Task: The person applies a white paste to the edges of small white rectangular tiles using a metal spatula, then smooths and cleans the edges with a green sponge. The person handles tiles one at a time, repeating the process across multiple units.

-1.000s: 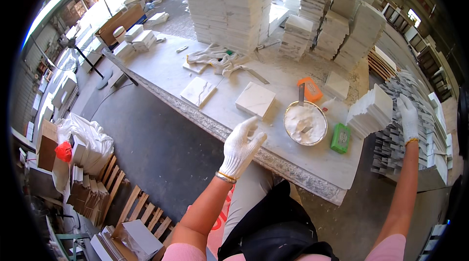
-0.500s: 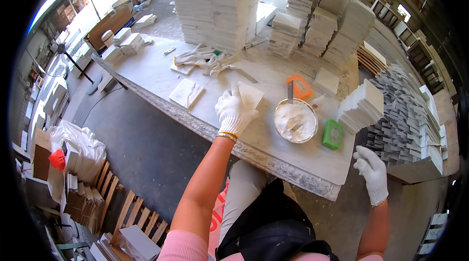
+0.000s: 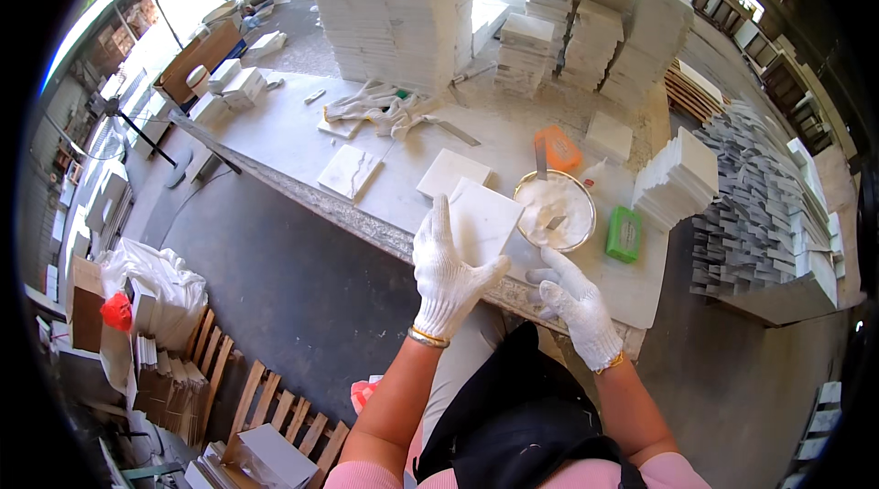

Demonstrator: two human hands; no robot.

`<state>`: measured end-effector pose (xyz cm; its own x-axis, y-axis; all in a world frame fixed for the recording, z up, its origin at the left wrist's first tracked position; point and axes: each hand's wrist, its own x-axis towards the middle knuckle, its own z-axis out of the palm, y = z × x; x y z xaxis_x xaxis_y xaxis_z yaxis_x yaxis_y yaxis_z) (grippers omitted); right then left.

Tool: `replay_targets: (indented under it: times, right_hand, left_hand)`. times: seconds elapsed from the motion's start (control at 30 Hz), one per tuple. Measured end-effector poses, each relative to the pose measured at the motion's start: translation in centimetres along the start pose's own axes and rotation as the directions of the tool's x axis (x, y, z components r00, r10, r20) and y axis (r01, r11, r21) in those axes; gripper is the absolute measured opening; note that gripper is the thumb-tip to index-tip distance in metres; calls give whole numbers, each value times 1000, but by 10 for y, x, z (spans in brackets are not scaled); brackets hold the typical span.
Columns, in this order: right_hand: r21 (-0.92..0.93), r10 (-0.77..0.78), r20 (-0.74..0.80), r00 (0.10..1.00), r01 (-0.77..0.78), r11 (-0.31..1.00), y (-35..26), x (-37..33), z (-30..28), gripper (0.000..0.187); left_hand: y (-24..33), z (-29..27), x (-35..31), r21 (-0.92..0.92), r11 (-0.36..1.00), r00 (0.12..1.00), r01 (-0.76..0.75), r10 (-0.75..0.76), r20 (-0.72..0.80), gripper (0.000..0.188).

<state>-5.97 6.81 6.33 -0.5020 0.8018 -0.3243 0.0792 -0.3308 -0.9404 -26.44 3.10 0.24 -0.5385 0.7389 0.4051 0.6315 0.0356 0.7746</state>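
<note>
My left hand, in a white knit glove, grips a white marble tile by its near left side, with the thumb along its lower edge. The tile is tilted above the front of the table. Behind it a second white tile lies flat on the tabletop. My right hand, gloved too, is empty with its fingers apart, just in front of a bowl of white paste. A putty knife stands in that bowl. To the left lies a grey-veined tile.
A green box and an orange box flank the bowl. Leaning tiles stand on the right. Loose gloves and a flat metal blade lie farther back. Tall tile stacks rise at the far side.
My left hand has lifted a tile and drawn it toward me, exposing another tile behind it. My right hand has come left from beyond the table's right end to near the bowl.
</note>
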Motion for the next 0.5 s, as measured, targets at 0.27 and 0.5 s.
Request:
replay_targets:
  times: [0.27,0.5]
  right_hand:
    - [97,-37,-24,999,40,994,23,-8,-10,47]
    - [180,-48,-37,998,54,982,50,-25,-44,37]
  left_hand:
    - [49,1,-73,-292,940,960,175,-98,263,115]
    - [27,-9,-58,-528,219,559,821,-115,821,69]
